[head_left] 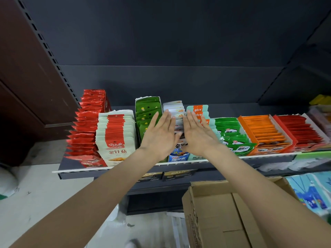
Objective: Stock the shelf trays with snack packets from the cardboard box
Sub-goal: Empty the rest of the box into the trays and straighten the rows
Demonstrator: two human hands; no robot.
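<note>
My left hand (160, 134) and my right hand (198, 133) are both stretched out flat, fingers straight, over the middle of the shelf (111, 169). They lie side by side above a row of white and blue snack packets (176, 111), and neither holds a packet. The green packets in a tray (147, 110) stand just left of my left hand. The cardboard box (215, 212) stands open at the lower right, under my right forearm; the part of its inside that I see holds no packets.
Red packets (86, 129) and white-and-red packets (115, 133) fill the shelf's left. Teal-and-orange packets (198, 110), green packets (231, 133), an orange tray (265, 133) and a red tray (300, 129) fill the right. A dark back panel rises behind the shelf.
</note>
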